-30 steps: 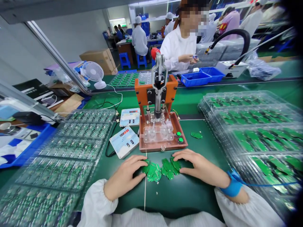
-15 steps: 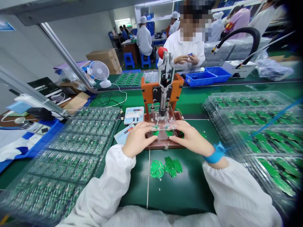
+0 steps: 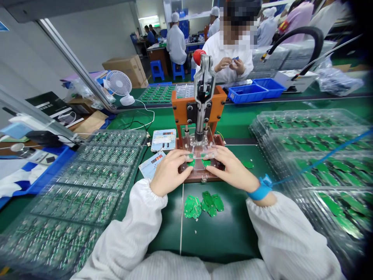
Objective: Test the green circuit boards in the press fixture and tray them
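An orange and brown press fixture (image 3: 199, 112) with a red-knobbed lever stands in the middle of the green mat. My left hand (image 3: 169, 173) rests on its base, fingertips pressing a small green circuit board (image 3: 190, 162) into the clear nest. My right hand (image 3: 231, 169), with a blue wrist strap (image 3: 261, 189) on the wrist, does the same with a second board (image 3: 206, 162) beside it. A small pile of green boards (image 3: 203, 203) lies on the mat between my forearms.
Clear trays of boards are stacked at the left (image 3: 87, 186) and at the right (image 3: 314, 151). Two small meters (image 3: 164, 140) sit left of the fixture. One loose board (image 3: 248, 164) lies right of it. A person in white works across the belt beside blue bins (image 3: 253, 91).
Both hands left the pile of boards on the mat and moved forward onto the fixture's base, each bringing one board. Since half a second ago they have barely shifted.
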Action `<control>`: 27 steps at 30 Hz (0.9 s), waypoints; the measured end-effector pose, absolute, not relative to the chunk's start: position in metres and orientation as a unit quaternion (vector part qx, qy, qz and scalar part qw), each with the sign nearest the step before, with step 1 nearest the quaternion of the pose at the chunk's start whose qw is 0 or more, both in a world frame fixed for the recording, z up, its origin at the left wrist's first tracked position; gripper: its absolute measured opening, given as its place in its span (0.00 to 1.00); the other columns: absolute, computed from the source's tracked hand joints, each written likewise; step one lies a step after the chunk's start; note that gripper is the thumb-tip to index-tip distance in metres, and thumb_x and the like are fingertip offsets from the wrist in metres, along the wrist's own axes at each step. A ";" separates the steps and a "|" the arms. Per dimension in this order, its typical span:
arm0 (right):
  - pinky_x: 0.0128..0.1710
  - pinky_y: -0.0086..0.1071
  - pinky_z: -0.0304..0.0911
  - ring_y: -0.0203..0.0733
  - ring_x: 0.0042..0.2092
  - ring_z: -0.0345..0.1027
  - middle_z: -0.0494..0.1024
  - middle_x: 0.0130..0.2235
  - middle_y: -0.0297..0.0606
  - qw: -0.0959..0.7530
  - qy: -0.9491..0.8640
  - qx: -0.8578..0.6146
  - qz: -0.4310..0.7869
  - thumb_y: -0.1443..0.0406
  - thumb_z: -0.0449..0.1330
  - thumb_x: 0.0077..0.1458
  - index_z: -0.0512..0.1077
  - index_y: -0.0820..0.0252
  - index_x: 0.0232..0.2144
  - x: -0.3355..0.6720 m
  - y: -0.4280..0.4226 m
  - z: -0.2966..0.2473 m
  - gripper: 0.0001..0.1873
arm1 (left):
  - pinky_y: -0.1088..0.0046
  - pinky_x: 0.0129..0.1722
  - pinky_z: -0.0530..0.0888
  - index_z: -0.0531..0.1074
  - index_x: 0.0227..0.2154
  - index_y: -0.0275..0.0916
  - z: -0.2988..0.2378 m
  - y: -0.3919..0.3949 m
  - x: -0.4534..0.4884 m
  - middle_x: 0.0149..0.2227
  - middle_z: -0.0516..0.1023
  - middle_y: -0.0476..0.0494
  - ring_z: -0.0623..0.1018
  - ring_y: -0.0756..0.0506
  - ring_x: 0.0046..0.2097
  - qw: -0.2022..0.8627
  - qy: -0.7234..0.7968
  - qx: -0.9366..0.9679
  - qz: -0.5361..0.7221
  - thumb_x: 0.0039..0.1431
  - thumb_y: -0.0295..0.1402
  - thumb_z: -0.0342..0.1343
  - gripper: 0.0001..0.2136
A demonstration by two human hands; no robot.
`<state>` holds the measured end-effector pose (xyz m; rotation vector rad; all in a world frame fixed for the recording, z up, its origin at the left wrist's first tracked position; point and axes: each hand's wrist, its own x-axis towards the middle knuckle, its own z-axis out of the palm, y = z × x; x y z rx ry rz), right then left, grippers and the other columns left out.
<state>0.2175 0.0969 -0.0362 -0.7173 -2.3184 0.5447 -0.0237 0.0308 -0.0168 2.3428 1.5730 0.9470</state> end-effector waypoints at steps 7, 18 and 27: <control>0.66 0.52 0.61 0.49 0.64 0.63 0.72 0.61 0.41 0.347 -0.846 -0.324 0.244 0.57 0.62 0.64 0.73 0.52 0.53 0.226 0.092 -0.030 0.17 | 0.51 0.57 0.73 0.75 0.47 0.40 -0.031 -0.002 -0.007 0.52 0.78 0.38 0.75 0.38 0.56 0.019 0.502 0.755 0.422 0.66 0.28 0.58 0.09; 0.62 0.51 0.65 0.50 0.59 0.69 0.81 0.51 0.37 0.352 -0.857 -0.309 0.216 0.60 0.60 0.65 0.79 0.52 0.45 0.216 0.089 -0.038 0.09 | 0.54 0.65 0.70 0.75 0.50 0.35 -0.056 -0.027 0.019 0.57 0.76 0.36 0.70 0.38 0.64 0.044 0.406 0.836 0.365 0.66 0.25 0.54 0.12; 0.56 0.42 0.71 0.45 0.54 0.74 0.79 0.51 0.39 0.570 -0.721 -0.373 0.127 0.60 0.57 0.67 0.73 0.54 0.48 0.216 0.128 0.044 0.10 | 0.52 0.65 0.70 0.75 0.48 0.36 -0.062 -0.026 0.017 0.57 0.76 0.36 0.72 0.38 0.63 0.063 0.403 0.852 0.330 0.67 0.26 0.53 0.10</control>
